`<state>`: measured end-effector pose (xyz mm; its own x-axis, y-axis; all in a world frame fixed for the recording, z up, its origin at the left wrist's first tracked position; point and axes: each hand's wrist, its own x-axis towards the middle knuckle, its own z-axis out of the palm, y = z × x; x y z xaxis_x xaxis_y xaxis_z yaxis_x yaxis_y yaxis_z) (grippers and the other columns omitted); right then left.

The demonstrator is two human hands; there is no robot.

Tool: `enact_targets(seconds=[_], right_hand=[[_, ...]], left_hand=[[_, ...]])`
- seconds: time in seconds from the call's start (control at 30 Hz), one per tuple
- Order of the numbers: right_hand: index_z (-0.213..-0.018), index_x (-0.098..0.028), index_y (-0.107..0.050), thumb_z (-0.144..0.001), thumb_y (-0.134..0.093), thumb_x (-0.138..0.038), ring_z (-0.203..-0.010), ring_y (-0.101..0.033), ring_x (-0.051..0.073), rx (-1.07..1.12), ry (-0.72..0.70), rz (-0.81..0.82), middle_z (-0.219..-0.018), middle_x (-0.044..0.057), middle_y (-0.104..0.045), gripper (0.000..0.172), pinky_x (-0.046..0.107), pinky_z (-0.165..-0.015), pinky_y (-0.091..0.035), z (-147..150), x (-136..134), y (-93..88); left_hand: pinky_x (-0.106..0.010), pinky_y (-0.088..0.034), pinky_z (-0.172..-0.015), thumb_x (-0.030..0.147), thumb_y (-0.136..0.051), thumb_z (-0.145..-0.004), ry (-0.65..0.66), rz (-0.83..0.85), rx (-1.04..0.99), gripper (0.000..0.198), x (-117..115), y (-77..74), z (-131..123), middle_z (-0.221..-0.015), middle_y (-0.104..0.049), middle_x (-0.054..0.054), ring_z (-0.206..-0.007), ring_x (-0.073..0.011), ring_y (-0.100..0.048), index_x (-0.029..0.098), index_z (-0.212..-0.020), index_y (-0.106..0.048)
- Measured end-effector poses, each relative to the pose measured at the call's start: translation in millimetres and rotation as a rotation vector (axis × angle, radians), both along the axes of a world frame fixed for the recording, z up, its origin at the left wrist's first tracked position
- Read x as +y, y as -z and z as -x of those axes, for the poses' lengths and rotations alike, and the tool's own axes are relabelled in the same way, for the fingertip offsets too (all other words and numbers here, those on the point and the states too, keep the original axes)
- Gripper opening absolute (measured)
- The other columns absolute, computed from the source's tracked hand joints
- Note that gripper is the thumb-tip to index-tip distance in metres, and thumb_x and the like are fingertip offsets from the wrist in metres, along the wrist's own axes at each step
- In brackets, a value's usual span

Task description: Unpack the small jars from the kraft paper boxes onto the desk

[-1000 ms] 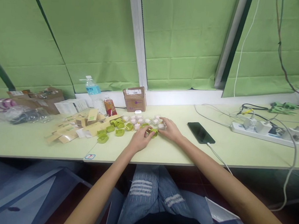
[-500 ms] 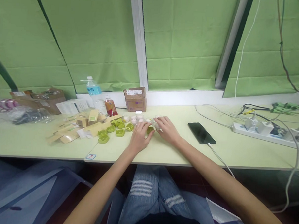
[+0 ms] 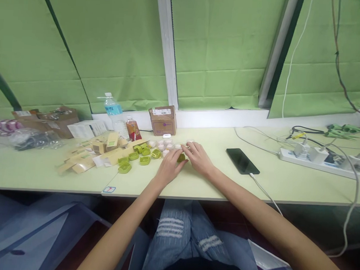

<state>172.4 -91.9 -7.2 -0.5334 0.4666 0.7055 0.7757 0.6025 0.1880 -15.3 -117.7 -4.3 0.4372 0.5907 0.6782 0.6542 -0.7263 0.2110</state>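
My left hand is closed around a small green case, its thumb below and its fingers above. Against the upper side of this case rest the fingertips of my right hand, bent close to my left fingers; what they pinch is too small to make out. Just beyond both hands lie several small pale round pieces. Left of my left hand, several open green cases are scattered on the table.
Flattened cardboard pieces lie at the left, with a water bottle and a drink bottle behind. A brown box stands at the back. On the right are a phone and a power strip with cables.
My right hand has shifted slightly left and down, bringing its fingers against the green case at my left hand. The other objects have stayed put.
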Motion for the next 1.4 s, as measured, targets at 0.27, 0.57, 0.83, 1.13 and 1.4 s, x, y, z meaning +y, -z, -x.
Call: enact_targets(seconds=[0.27,0.57,0.83,1.13,1.4], right_hand=[[-0.150,-0.010,-0.046,-0.096,-0.039,-0.006,-0.119,-0.047,0.033,-0.012,-0.098,-0.050,-0.130,0.022,-0.056,0.054,0.050,-0.103,-0.043,-2,2,-0.6],[-0.141,-0.013,-0.053,-0.095,-0.043,-0.005,-0.112,-0.049,0.032,0.038,-0.094,-0.068,-0.127,0.021,-0.057,0.047,0.047,-0.094,-0.049,-3,3,1.2],[-0.140,-0.011,-0.053,-0.091,-0.045,-0.001,-0.107,-0.050,0.031,0.074,-0.111,-0.034,-0.124,0.020,-0.057,0.051,0.044,-0.092,-0.047,-2,4,4.8],[-0.151,-0.013,-0.044,-0.094,-0.062,-0.028,-0.117,-0.053,0.035,0.242,0.153,0.268,-0.129,0.020,-0.062,0.062,0.047,-0.097,-0.043,-10,3,0.0],[-0.142,-0.009,-0.053,-0.098,-0.057,-0.044,-0.123,-0.058,0.037,0.386,0.353,0.607,-0.132,0.023,-0.064,0.056,0.049,-0.102,-0.044,-23,16,14.4]], left_hand=[[-0.043,-0.049,-0.096,0.031,-0.046,-0.105,0.025,-0.047,0.072,0.029,3,1.9,1,-0.117,-0.067,-0.014,-0.112,-0.0278,-0.063,0.019,-0.129,-0.056],[-0.036,-0.050,-0.082,0.031,-0.054,-0.101,0.028,-0.079,-0.025,0.018,3,3.0,4,-0.097,-0.065,-0.006,-0.088,-0.0213,-0.062,0.020,-0.115,-0.058],[-0.037,-0.053,-0.088,0.026,-0.059,-0.098,0.033,-0.026,-0.051,0.033,0,2.3,4,-0.118,-0.062,-0.010,-0.103,-0.0232,-0.062,0.023,-0.130,-0.054],[-0.036,-0.053,-0.085,0.032,-0.063,-0.096,-0.089,-0.052,-0.182,0.037,5,9.0,6,-0.115,-0.069,-0.010,-0.098,-0.0224,-0.067,0.020,-0.129,-0.052],[-0.036,-0.051,-0.083,0.040,-0.060,-0.098,-0.163,-0.094,-0.186,0.029,1,2.5,6,-0.094,-0.069,-0.006,-0.083,-0.0201,-0.063,0.019,-0.117,-0.062]])
